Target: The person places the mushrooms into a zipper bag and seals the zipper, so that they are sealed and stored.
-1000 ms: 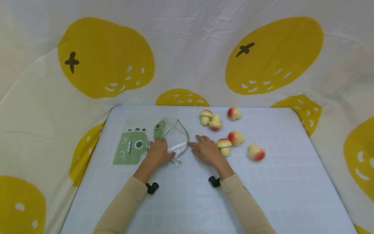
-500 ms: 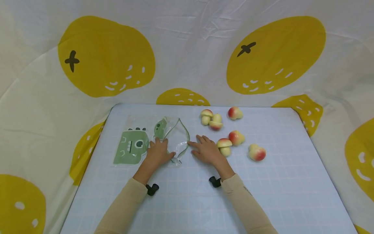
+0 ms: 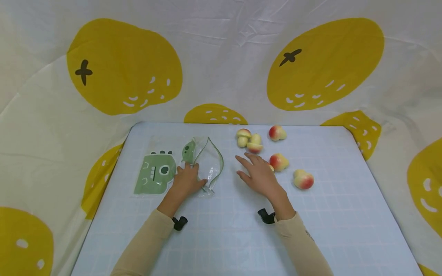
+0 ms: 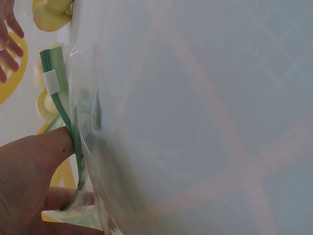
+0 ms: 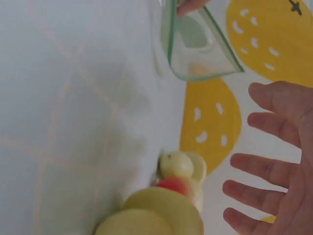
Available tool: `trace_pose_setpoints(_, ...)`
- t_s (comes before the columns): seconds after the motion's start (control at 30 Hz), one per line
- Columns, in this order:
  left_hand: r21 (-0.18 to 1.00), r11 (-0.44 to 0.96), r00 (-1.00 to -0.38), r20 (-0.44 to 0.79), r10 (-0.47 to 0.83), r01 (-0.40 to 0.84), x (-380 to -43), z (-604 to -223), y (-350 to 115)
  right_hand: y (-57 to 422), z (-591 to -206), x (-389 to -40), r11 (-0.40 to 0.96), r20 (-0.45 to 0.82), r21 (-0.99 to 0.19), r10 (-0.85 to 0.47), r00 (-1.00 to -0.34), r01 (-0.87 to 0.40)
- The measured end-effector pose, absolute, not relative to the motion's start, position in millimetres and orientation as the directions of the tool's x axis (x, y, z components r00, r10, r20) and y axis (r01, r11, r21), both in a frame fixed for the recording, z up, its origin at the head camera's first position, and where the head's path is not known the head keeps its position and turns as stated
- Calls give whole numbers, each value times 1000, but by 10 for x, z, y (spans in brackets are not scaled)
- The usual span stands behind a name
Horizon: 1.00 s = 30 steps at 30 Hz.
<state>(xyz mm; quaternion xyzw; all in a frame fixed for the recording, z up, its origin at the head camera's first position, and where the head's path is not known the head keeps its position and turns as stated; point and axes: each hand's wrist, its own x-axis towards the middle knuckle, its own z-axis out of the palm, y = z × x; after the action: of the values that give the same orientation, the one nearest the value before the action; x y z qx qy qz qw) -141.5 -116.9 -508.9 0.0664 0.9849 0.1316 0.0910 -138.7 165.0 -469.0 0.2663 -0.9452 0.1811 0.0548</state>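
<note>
Head view from above, wrist views close; bag (image 3: 160,180) in all three.

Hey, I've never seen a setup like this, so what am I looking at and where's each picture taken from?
There's no machine, just a person's bare hands. The wide picture comes from a head-worn camera looking down; the two close-ups come from cameras on each wrist. On the table lie a clear, green-rimmed dinosaur bag and several red-and-yellow toy mushrooms. The left hand touches the bag at its open mouth; whether it grips is hard to tell. The right hand, fingers spread, holds nothing.
</note>
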Motion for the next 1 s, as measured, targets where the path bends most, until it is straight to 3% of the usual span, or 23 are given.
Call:
trace_pose_setpoints(0.4, 273, 956, -970, -179, 165, 113, -1416, -5082, -1166, 2388, -4588, -1333, 822, 364, -358, -314, -877, -443)
trace_pose_setpoints(0.7, 271, 955, -973, -157, 171, 124, -1398, -5082, -1154, 2985, -4552, -1191, 845, 185, -500, -109, -977, -189)
trace_pose_setpoints(1.0, 258, 962, -972, -187, 140, 89, -1360, -5151, -1202, 3396, -4723, -1065, 808, 23, -588, -6, -1000, -18)
